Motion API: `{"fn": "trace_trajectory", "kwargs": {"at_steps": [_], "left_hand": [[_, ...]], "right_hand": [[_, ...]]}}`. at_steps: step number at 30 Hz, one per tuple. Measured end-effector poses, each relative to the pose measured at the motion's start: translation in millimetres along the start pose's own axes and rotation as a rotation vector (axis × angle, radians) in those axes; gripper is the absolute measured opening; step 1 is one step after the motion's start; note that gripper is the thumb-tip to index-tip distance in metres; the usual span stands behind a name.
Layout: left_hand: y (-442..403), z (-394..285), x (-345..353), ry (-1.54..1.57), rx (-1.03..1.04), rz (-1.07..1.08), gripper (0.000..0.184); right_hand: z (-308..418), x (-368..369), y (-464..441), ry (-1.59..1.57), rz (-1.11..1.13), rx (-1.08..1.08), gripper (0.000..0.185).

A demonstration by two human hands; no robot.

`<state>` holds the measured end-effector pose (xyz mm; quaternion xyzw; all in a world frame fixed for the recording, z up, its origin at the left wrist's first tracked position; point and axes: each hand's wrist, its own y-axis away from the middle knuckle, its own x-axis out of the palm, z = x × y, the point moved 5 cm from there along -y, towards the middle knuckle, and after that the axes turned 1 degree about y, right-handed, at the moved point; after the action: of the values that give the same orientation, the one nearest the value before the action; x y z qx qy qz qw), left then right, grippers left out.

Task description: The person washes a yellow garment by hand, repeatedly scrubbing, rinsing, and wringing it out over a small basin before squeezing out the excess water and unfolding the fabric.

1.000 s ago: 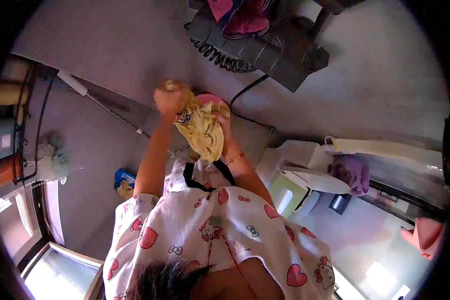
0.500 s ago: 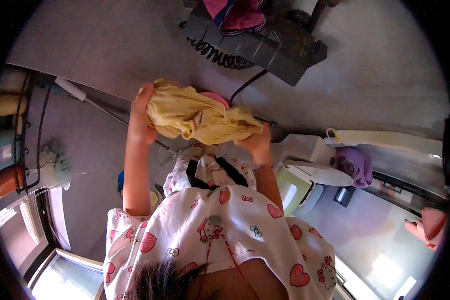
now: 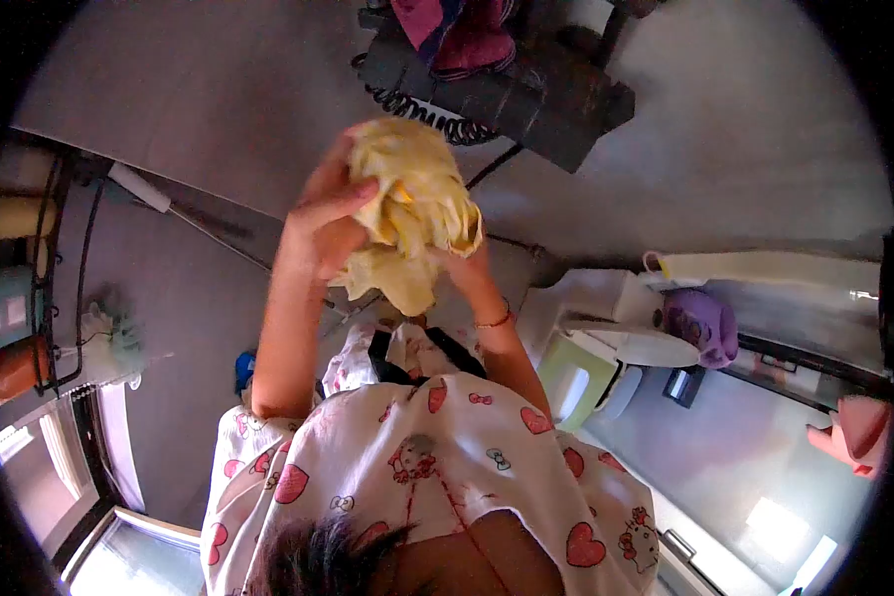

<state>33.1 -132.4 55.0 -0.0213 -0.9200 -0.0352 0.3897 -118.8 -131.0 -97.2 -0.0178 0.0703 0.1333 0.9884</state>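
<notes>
A crumpled yellow cloth (image 3: 412, 199) is bunched up in front of my chest, held between both hands. My left hand (image 3: 333, 214) grips its left side, with the thumb lying across the front of the folds. Low on the right side of the bundle is my right hand (image 3: 462, 270), its fingers mostly hidden behind the cloth. Whether the cloth is a garment or a plain rag I cannot tell.
Above the cloth, a dark shelf (image 3: 526, 104) with a coiled black cord (image 3: 432, 117) carries a pink and purple cloth (image 3: 472, 40). To the right are a green and white container (image 3: 576, 377) and a purple item (image 3: 700, 328). A wire rack (image 3: 45, 268) hangs at left.
The yellow cloth was stretched sideways between my hands; now it is gathered into a bundle. My hands have come closer together, the left moving right and the right moving left.
</notes>
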Motion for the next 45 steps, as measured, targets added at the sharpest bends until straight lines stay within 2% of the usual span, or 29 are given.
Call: {"fn": "trace_trajectory", "kwargs": {"at_steps": [1,3,4,5,7,8,9,10,11,13,14,16,17,19,20,24,27,29,30,31,33,35,36,37,39,40,41,43,45], "left_hand": [[1,-3,-10,0.000,0.003,-0.003,0.048],[6,-12,-48,-0.889,0.108,-0.104,0.057],[10,-2,-75,-1.073,0.063,-0.138,0.066],[13,13,-90,-1.068,0.062,-0.133,0.066],[25,49,-110,-0.994,-0.420,-0.133,0.074],[28,56,-111,-0.987,-0.419,-0.133,0.074],[27,56,-92,-1.024,-0.286,0.020,0.079],[29,56,-77,-1.054,-0.154,0.174,0.085],[32,57,-77,-1.049,-0.156,0.176,0.085],[34,43,-63,-0.981,0.254,0.203,0.090],[34,46,-57,-0.971,0.252,0.206,0.090],[33,45,-25,-1.195,0.309,0.386,0.091],[33,51,-30,-1.193,0.311,0.387,0.091],[27,70,-39,-0.886,0.047,0.384,0.086],[27,70,-37,-0.924,0.134,0.349,0.079],[29,68,-16,-0.951,0.518,0.301,0.055],[26,72,-25,-0.866,0.345,0.235,0.046],[19,77,-39,-1.046,0.272,0.177,0.044],[16,63,-29,-1.242,0.229,0.212,0.056],[13,57,-27,-1.246,0.228,0.217,0.056],[9,45,-34,-0.883,0.193,0.138,0.043],[9,44,-40,-0.776,0.144,0.136,0.047],[9,48,-55,-0.397,0.040,-0.049,0.050],[11,55,-66,-0.016,-0.067,-0.231,0.053],[15,49,-51,0.024,-0.072,-0.221,0.054],[11,46,-53,0.042,0.009,-0.088,0.052],[11,43,-58,0.024,0.014,-0.081,0.051],[9,35,-66,-0.012,0.024,-0.068,0.051],[5,35,-89,-0.225,0.008,-0.093,0.054]], "right_hand": [[2,-3,-1,-0.001,0.004,-0.001,0.057],[6,-9,2,-1.273,0.044,0.128,0.053],[-6,-13,3,-1.103,-0.009,0.115,0.054],[-19,-18,6,-0.932,-0.060,0.111,0.056],[-7,-16,8,-1.192,-0.113,0.141,0.035],[-3,-18,12,-1.246,-0.088,0.067,0.036],[3,-19,13,-1.242,-0.085,0.068,0.036],[13,-15,14,-1.402,-0.011,0.131,0.037],[12,-20,16,-1.004,-0.024,0.053,0.040],[28,-27,18,-0.104,-0.126,-0.036,0.046],[40,-24,24,-0.316,0.029,-0.061,0.051],[77,-11,27,-0.313,0.210,-0.070,0.062],[93,-7,22,-0.311,0.210,-0.071,0.062],[109,-1,10,-0.110,0.238,-0.092,0.055],[107,2,5,0.039,0.248,-0.096,0.050],[104,0,8,0.048,0.141,-0.151,0.041],[98,3,10,0.016,0.117,-0.218,0.038],[93,-4,6,-0.047,-0.030,-0.196,0.042],[90,-8,4,-0.070,-0.080,-0.190,0.043],[84,-10,2,-0.069,0.020,-0.108,0.049],[74,-12,4,-0.077,0.112,-0.028,0.055],[58,-5,11,0.273,0.195,-0.195,0.067],[40,0,16,0.386,0.216,-0.251,0.072],[-13,10,25,0.497,0.158,-0.292,0.065],[-47,27,26,0.607,0.095,-0.327,0.058],[-51,24,18,0.323,-0.072,-0.265,0.055],[-58,16,14,0.036,-0.237,-0.200,0.052],[-63,-6,8,0.142,-0.270,-0.161,0.046],[-61,-31,6,0.254,-0.297,-0.127,0.041]]}}
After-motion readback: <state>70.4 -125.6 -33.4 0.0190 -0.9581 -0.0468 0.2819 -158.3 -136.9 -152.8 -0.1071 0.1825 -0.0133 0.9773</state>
